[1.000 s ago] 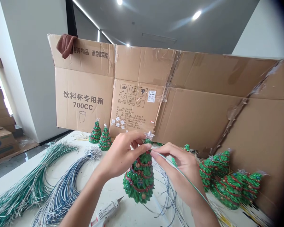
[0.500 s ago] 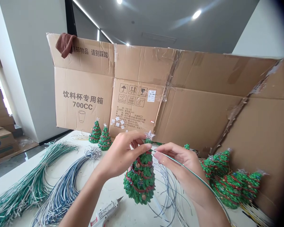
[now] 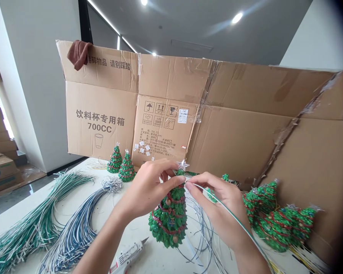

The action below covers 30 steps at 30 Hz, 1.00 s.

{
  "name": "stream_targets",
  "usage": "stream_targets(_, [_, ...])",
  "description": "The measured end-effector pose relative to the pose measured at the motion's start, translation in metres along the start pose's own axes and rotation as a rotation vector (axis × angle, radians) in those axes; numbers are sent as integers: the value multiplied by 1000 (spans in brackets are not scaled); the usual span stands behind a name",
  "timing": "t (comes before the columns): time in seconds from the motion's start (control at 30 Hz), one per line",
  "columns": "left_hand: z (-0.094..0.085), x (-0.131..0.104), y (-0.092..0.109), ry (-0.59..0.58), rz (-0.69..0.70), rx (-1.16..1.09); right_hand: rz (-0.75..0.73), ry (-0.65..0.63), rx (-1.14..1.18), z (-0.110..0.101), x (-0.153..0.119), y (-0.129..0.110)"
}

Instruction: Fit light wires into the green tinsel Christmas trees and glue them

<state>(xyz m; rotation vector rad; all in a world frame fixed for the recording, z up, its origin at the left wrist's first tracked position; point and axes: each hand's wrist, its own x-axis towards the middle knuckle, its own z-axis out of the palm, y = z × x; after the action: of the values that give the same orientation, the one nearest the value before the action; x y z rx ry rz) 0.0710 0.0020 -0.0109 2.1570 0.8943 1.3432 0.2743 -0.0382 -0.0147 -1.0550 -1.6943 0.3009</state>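
A green tree ornament (image 3: 171, 217) with red garlands and a clear star (image 3: 183, 164) on top hangs upright above the white table. My left hand (image 3: 151, 182) pinches it near the top, just below the star, with fingers and thumb closed round it. At the tree's right side my right hand (image 3: 220, 198) pinches the end of a green and white cord (image 3: 231, 214) between thumb and index finger. The cord's tip is close to the upper trunk and largely hidden by the fingertips. From there the cord runs down along my right forearm.
Bundles of green cords (image 3: 45, 213) and blue cords (image 3: 77, 224) lie left. A glue gun (image 3: 128, 257) is at front centre, loose cords (image 3: 204, 232) right of it. Trees stand behind (image 3: 127, 167) and right (image 3: 274, 228). Cardboard (image 3: 237, 129) walls the back.
The tree has tilted slightly, its star shifting a little right. My right hand has moved slightly, and the cord still runs from its fingertips.
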Motion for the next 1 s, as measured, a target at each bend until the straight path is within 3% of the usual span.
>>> stream_targets(0.17, [3, 0, 1, 20, 2, 61, 61, 31, 4, 1, 0, 3])
stream_targets(0.27, [4, 0, 2, 35, 10, 93, 87, -30, 74, 1, 0, 7])
stream_targets(0.4, [5, -2, 4, 51, 37, 95, 96, 31, 57, 0, 1, 11])
stream_targets(1.0, [4, 0, 2, 27, 10, -127, 17, -17, 59, 1, 2, 6])
